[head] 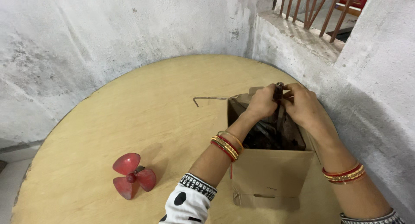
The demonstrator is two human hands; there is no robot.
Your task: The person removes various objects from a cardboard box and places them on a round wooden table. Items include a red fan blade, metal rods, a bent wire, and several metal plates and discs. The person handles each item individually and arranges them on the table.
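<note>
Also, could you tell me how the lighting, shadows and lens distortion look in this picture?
Head view: soft, even light, no glare; the red fan blade casts a faint shadow; the table edge bows from wide-angle distortion; inside the cardboard box it is dark.

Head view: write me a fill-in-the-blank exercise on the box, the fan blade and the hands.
1. Both hands, left hand and right hand, pinch a dark part above an open cardboard ____.
2. The fan blade on the table is coloured ____.
3. The fan blade has ____ blades.
4. A bent wire lies on the box's ____ side in the picture.

Missing words: box; red; three; left
</note>
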